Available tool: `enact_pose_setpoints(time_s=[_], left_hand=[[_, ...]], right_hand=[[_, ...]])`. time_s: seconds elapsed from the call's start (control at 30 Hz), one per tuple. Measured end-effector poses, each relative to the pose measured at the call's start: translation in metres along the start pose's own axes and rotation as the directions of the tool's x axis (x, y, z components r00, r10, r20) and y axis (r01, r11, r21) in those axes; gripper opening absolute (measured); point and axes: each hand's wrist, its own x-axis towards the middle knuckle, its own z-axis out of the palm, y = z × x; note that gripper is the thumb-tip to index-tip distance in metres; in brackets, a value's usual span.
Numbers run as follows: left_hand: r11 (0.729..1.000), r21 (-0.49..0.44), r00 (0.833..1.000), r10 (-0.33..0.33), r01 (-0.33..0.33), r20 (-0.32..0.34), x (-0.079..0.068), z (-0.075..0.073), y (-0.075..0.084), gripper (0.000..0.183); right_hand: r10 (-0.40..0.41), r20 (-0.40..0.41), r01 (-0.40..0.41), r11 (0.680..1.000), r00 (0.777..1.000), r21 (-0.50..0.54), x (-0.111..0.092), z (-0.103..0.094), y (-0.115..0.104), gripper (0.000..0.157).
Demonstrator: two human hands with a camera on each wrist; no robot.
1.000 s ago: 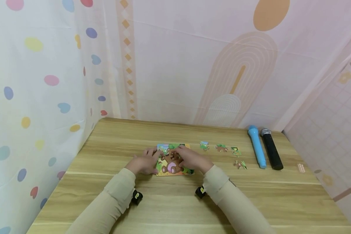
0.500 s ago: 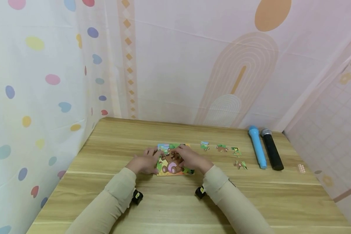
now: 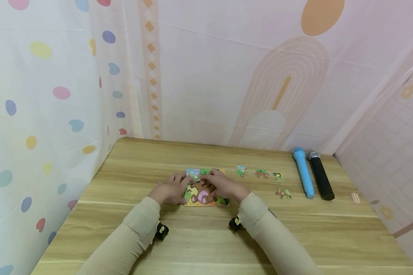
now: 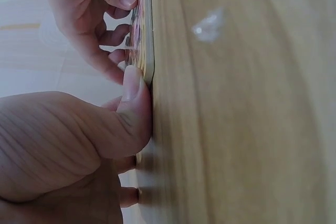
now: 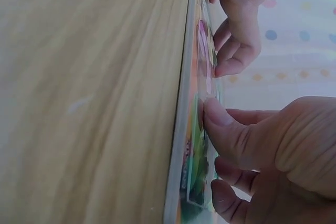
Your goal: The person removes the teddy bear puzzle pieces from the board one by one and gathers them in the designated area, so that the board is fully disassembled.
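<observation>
A jigsaw puzzle board (image 3: 192,203) with a brown bear picture lies flat on the table between both hands. My left hand (image 3: 173,191) rests across the board's left side. Its thumb (image 4: 132,90) presses at the near left corner, other fingers touch the table beside the board, and the index finger reaches over the picture. My right hand (image 3: 223,186) bends over the bear's upper body from the right. Its thumb (image 5: 220,116) and fingers are down around a brown puzzle piece (image 3: 206,183), mostly hidden beneath them. In the left wrist view, right fingertips sit right at the board's surface.
Loose puzzle pieces lie to the right, including a blue-and-green piece (image 3: 241,170), a brown piece (image 3: 261,174) and a pink-and-green piece (image 3: 283,193). Farther right are a blue microphone (image 3: 303,173), a black microphone (image 3: 321,175) and a small dotted card (image 3: 355,198). Curtains (image 3: 206,91) border the table.
Both hands stay on the board with barely any movement. The loose pieces and microphones have not moved; the head view has shifted very slightly.
</observation>
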Motion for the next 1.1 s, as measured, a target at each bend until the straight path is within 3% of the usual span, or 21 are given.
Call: enact_pose_setpoints(time_s=[0.07,0.13,0.3,0.47,0.6,0.8,0.9,1.03,1.1], left_hand=[[1.000,-0.002,1.000,0.000,0.000,0.000,-0.0003,-0.0001,0.0005,0.054],[1.000,-0.005,1.000,-0.002,0.002,0.001,-0.0006,-0.0003,0.0010,0.054],[1.000,-0.010,1.000,-0.010,0.010,0.007,-0.0012,-0.0011,0.0020,0.056],[1.000,-0.010,1.000,-0.013,0.013,0.015,-0.0019,-0.0017,0.0030,0.055],[1.000,-0.016,1.000,-0.009,0.009,0.012,-0.0030,-0.0024,0.0039,0.052],[1.000,-0.015,1.000,-0.012,0.012,0.017,-0.0035,-0.0031,0.0040,0.051],[1.000,-0.012,1.000,-0.012,0.012,0.016,-0.0036,-0.0034,0.0038,0.052],[1.000,-0.006,1.000,-0.013,0.013,0.018,-0.0022,-0.0030,0.0028,0.055],[1.000,-0.004,1.000,-0.014,0.014,0.022,-0.0006,-0.0023,0.0021,0.057]], right_hand=[[0.053,-0.022,-0.049,0.985,0.998,0.164,0.0019,0.0021,-0.0003,0.034],[0.056,-0.023,-0.051,0.984,0.998,0.172,0.0024,0.0030,-0.0004,0.035],[0.004,-0.015,-0.003,1.000,1.000,0.024,0.0012,0.0017,-0.0004,0.035],[-0.056,0.009,0.057,0.989,0.998,-0.135,-0.0004,-0.0004,0.0003,0.032],[-0.080,0.021,0.082,0.978,0.997,-0.190,-0.0007,-0.0010,0.0011,0.025],[-0.106,0.031,0.110,0.966,0.994,-0.235,0.0007,-0.0018,0.0014,0.029],[-0.129,0.036,0.133,0.938,0.991,-0.320,0.0016,-0.0035,0.0017,0.035],[-0.173,0.043,0.173,0.878,0.984,-0.447,0.0010,-0.0061,0.0016,0.046],[-0.182,0.049,0.184,0.871,0.982,-0.455,0.0003,-0.0069,0.0018,0.046]])
